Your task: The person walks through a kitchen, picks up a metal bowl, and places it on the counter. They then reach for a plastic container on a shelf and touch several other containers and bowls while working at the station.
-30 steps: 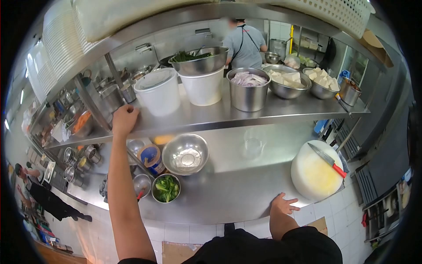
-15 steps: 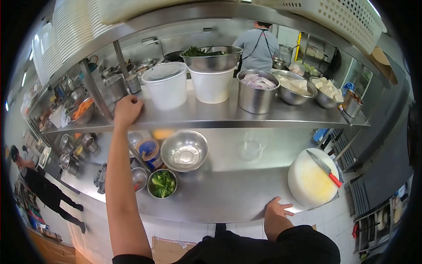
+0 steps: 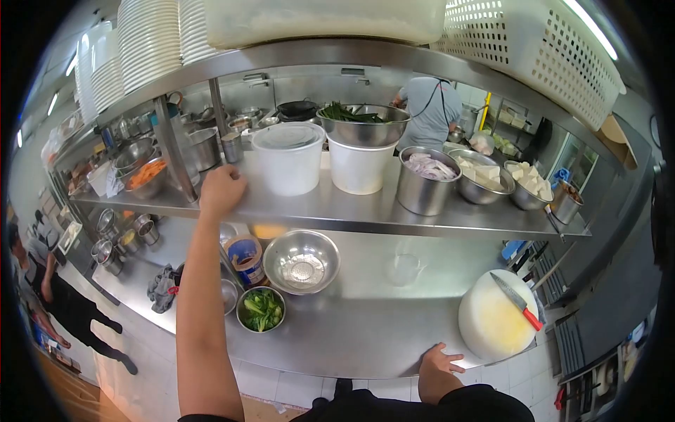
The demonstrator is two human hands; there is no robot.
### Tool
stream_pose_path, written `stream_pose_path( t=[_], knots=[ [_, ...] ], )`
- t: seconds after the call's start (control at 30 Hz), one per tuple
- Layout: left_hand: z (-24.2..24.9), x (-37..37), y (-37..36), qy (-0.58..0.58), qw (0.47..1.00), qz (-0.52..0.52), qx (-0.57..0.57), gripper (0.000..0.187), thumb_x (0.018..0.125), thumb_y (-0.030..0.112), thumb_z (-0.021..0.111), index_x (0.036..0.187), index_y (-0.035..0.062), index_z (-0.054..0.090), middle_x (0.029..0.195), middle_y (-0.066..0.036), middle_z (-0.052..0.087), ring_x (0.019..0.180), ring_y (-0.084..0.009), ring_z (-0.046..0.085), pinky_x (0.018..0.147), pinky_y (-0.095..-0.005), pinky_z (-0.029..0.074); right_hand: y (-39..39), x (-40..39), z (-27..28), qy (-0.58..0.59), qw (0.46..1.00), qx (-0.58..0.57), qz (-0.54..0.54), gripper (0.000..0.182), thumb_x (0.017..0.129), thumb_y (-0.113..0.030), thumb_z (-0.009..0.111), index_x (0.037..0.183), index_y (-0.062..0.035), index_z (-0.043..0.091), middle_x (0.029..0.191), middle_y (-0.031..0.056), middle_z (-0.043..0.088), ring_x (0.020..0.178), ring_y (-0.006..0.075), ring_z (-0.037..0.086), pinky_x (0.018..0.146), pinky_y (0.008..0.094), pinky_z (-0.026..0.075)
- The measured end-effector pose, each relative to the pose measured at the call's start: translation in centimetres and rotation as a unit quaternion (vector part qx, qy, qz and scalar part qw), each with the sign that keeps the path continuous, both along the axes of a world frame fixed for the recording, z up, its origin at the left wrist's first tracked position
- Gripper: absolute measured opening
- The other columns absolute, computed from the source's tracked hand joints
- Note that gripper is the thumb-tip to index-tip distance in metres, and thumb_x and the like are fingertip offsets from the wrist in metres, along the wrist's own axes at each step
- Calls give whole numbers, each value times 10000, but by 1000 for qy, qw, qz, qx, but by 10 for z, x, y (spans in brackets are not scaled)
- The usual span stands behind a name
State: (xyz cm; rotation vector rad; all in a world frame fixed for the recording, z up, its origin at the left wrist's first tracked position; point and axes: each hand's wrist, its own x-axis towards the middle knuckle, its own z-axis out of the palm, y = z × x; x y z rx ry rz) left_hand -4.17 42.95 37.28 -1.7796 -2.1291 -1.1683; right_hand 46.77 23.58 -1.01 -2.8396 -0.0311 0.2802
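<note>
My left hand (image 3: 223,190) rests at the front of the steel shelf (image 3: 309,205), its fingers curled into a loose fist with nothing seen in it. Right of it stands a lidded white tub (image 3: 287,160). Behind it are a small steel pot (image 3: 232,148) and a larger one. My right hand (image 3: 439,361) lies at the front edge of the steel counter (image 3: 351,334), fingers spread and holding nothing. To its right, a red-handled knife (image 3: 517,301) lies on a round white chopping block (image 3: 492,327). An empty steel bowl (image 3: 302,261) and a bowl of green vegetables (image 3: 261,309) sit left on the counter.
The shelf also bears a bowl of greens (image 3: 362,121) on a white bucket (image 3: 360,167), a pot of sliced onion (image 3: 425,184) and bowls of white chunks (image 3: 481,179). A shelf post (image 3: 176,148) stands left of my left hand. People stand behind and at left.
The view has tilted up, so the shelf and counter sit lower in the picture. Both hands keep their places on the shelf and counter. The people at left and behind have shifted.
</note>
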Motion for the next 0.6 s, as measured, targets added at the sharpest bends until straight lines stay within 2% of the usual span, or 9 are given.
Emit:
stream_pose_path(
  t=[0.6],
  knots=[
    [-1, -1, 2, 10, 1000, -1, 1, 388, 761, 317, 644, 993, 20, 736, 1014, -215, 718, 993, -392, 670, 901, -442, 519, -3, -3, 6, 17, 999, -45, -15, 881, 919, -600, 448, 1609, -155, 127, 1611, 346, 49, 1246, 477, 518, 1020, 506, 458]
  ],
)
